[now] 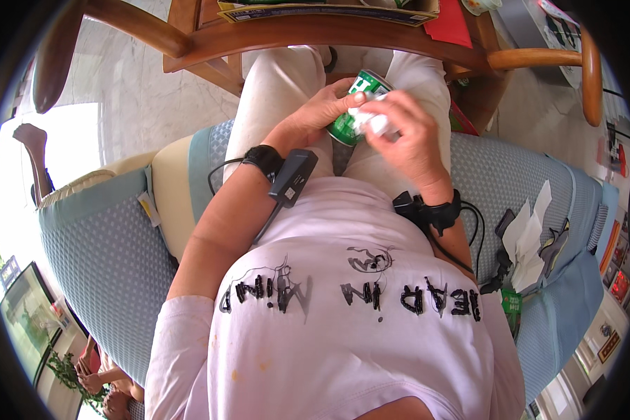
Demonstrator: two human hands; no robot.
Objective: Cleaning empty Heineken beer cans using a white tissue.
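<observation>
Left grip [322, 108] is curled snugly round a green-and-white metal can [344, 127], held tilted over the lap between legs in off-white trousers [276, 105]. Right grip [407, 129] is half-curled, bunching a crumpled white tissue [378, 124] against the can's side. If the left eases off while the right presses hard, I reckon the can could twist loose and drop between the knees. Tissue might shred if rubbed too hard. Also, that looped black cable [481, 231] by the right wrist could snag on a wide swing.
</observation>
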